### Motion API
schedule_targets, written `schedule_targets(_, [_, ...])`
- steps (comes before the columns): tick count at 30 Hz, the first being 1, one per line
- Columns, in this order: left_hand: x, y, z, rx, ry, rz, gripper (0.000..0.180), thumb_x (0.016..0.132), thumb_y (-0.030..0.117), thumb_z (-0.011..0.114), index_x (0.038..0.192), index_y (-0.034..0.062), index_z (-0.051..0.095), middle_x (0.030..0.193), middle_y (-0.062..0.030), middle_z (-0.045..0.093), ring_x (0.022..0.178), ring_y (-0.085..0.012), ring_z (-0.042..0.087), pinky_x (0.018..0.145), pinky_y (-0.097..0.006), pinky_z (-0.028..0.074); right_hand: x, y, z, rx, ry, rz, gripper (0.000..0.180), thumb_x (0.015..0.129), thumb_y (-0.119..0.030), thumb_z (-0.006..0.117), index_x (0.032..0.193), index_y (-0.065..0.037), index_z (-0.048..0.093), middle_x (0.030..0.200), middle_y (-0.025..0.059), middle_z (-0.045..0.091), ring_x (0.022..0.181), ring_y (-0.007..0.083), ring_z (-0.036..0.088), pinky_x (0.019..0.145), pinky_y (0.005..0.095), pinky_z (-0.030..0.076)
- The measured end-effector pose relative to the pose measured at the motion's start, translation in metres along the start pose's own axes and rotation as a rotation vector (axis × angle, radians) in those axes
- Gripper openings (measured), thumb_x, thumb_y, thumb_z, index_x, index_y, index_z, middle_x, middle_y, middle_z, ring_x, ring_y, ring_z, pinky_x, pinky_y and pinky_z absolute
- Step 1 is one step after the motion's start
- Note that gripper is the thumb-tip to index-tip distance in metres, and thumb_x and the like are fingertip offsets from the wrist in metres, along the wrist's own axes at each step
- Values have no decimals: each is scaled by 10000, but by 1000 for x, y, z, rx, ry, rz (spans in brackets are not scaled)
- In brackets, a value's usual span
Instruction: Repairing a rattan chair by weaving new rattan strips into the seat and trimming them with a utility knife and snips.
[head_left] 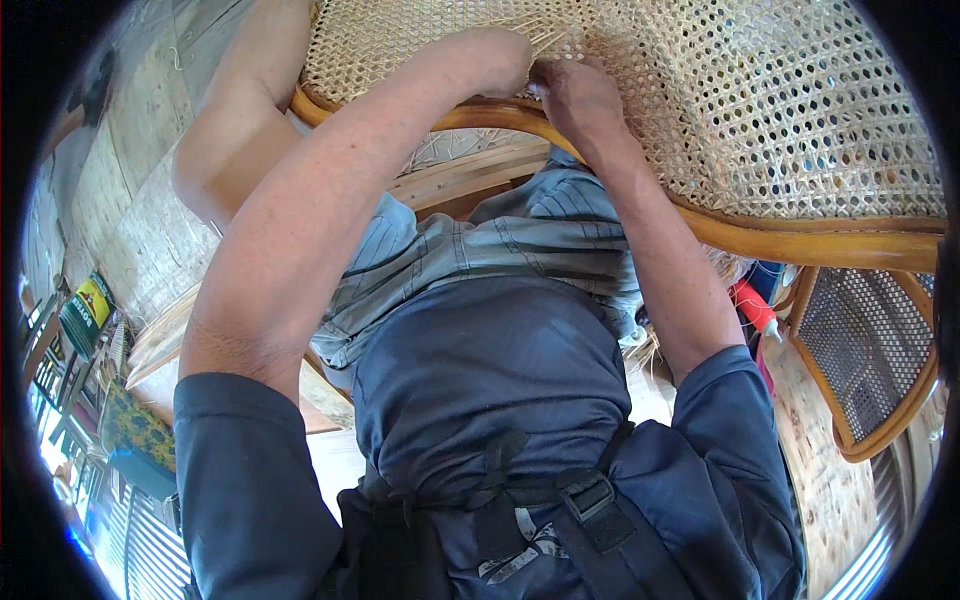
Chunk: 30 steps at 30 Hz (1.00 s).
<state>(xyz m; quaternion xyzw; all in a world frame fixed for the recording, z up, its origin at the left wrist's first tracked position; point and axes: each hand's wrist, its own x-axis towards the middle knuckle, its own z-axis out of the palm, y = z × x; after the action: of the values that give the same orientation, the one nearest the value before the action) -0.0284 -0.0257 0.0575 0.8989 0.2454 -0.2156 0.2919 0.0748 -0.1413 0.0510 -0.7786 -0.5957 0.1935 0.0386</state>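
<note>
A woven cane panel in a curved wooden frame lies across my lap at the top of the view. Both of my hands are at its near edge, close together. My left hand is curled, its back toward me and its fingers mostly hidden. Right beside it, my right hand is closed with its fingertips pinched against the weave edge. Loose cane strands fan out just beyond the hands. What the fingertips grip is too small and covered to make out.
At right stands another cane-backed wooden frame, with a red bottle with a pale nozzle near it. A green and yellow container sits at the far left. Wooden boards cover the floor. Someone's bare bent leg or arm shows at upper left.
</note>
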Motion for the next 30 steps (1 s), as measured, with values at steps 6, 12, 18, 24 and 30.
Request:
schedule_targets(6, [-9, 15, -26, -66, -139, -126, 191, 690, 84, 559, 801, 14, 699, 825, -204, 656, 752, -331, 645, 637, -409, 505, 5, 23, -8, 191, -53, -67, 198, 831, -212, 572, 943, -69, 649, 853, 156, 652, 863, 347, 600, 754, 409, 472])
schedule_targets(12, [5, 3, -9, -131, -151, -184, 151, 693, 62, 546, 716, 28, 691, 749, -175, 656, 668, -284, 638, 584, -394, 497, 9, 18, -33, 312, -211, 2, 235, 797, -211, 600, 934, -26, 648, 817, 162, 646, 783, 279, 627, 732, 363, 478])
schedule_targets(18, [1, 6, -15, -93, -114, -76, 135, 673, 28, 546, 656, 26, 681, 639, -141, 643, 569, -243, 622, 507, -375, 486, 8, 13, -28, 197, -189, 11, 241, 780, -197, 596, 950, -37, 656, 819, 181, 649, 773, 295, 639, 721, 370, 491])
schedule_targets(24, [3, 12, -17, -135, -176, -162, 166, 681, 23, 509, 579, 19, 640, 592, -127, 615, 517, -230, 586, 472, -366, 462, 9, 14, -21, 138, -135, -25, 211, 795, -170, 580, 935, -26, 647, 846, 204, 641, 823, 355, 625, 755, 418, 478])
schedule_targets(30, [4, 0, -11, -212, -158, -109, 166, 683, 23, 506, 576, 12, 634, 574, -123, 601, 498, -230, 565, 454, -360, 442, 12, 12, -13, 51, -127, -79, 174, 783, -166, 545, 886, -86, 660, 895, 163, 651, 869, 363, 611, 773, 456, 485])
